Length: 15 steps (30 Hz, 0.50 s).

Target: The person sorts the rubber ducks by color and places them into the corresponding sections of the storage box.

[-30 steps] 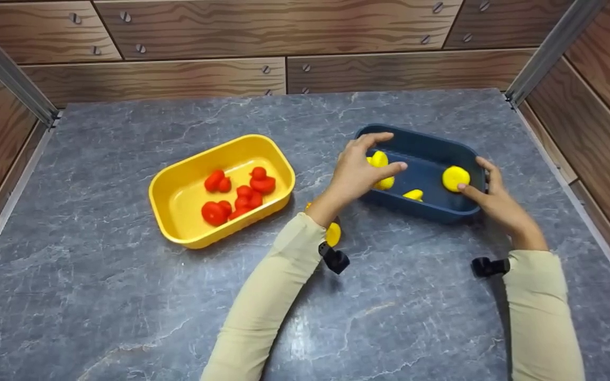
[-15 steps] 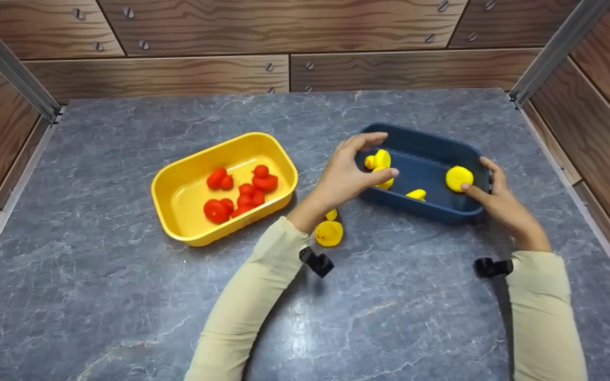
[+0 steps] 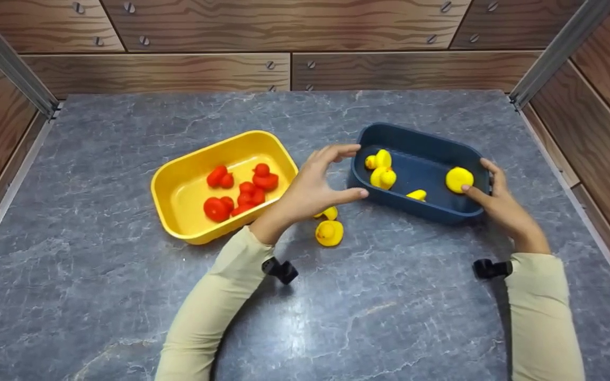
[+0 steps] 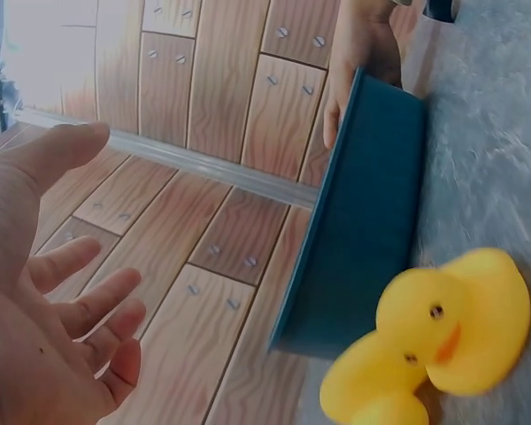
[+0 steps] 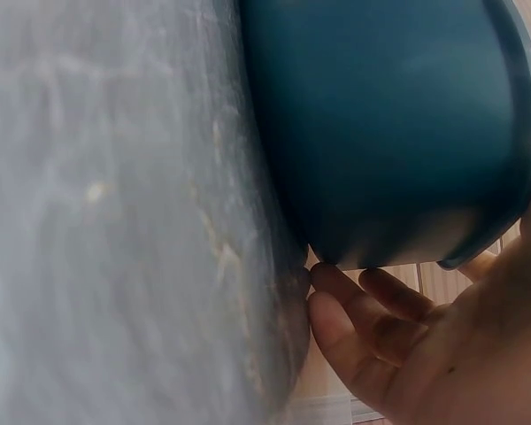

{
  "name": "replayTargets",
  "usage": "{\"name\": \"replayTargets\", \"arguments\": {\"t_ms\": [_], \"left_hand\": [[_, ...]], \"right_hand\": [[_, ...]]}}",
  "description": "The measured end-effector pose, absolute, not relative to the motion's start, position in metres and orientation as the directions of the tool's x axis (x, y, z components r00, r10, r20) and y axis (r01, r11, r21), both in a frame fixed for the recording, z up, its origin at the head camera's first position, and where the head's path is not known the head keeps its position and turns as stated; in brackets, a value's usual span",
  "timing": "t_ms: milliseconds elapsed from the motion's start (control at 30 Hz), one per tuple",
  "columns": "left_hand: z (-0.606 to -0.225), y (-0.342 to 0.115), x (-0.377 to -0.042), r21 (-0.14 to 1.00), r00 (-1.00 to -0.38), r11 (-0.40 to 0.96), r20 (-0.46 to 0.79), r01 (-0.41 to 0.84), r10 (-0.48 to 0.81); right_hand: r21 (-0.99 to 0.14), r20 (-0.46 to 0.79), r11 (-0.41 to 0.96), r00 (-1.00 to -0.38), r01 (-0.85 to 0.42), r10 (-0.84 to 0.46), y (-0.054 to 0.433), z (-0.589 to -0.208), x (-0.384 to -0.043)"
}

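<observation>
My left hand [image 3: 310, 188] is over the table between two tubs, thumb and fingers spread, holding nothing. Two yellow rubber ducks [image 3: 329, 233] lie on the table below it, one partly hidden by the hand; the left wrist view shows them beside the blue tub [image 4: 363, 212]. My right hand [image 3: 507, 209] grips the right end of that dark blue tub [image 3: 416, 207], thumb over the rim and fingers outside, as the right wrist view of the fingers [image 5: 336, 332] also shows. Several yellow ducks [image 3: 383, 178] lie inside, one [image 3: 459, 180] near the right thumb.
A yellow tub [image 3: 163, 211] stands to the left, with several red rubber ducks [image 3: 216, 209] in it. The grey marbled table [image 3: 379, 328] is bordered by wood-patterned panels [image 3: 204, 74] at the back and sides.
My left hand has drawn back left from over the blue tub, fingers still spread, uncovering the ducks in it and those on the table. The right hand has stayed on the tub's end.
</observation>
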<state>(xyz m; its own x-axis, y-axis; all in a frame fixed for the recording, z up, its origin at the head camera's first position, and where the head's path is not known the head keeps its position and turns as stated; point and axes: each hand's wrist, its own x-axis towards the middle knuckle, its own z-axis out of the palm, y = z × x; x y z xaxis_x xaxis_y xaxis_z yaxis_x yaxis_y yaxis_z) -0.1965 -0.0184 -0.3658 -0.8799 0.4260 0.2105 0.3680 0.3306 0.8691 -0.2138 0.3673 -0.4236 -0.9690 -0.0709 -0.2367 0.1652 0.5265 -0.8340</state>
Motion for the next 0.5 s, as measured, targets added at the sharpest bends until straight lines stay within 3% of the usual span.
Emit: {"name": "replayTargets", "arguments": {"t_ms": [300, 500], "left_hand": [[-0.377, -0.040, -0.184, 0.838, -0.865, 0.378, 0.197, 0.393, 0.461], [-0.383, -0.051, -0.178, 0.812, -0.860, 0.448, 0.121, 0.372, 0.496]], "right_hand": [[-0.847, -0.238, 0.506, -0.968, 0.164, -0.085, 0.368, -0.423, -0.212], [-0.852, -0.225, 0.501, -0.971, 0.153, -0.085, 0.366, -0.423, -0.212]]}}
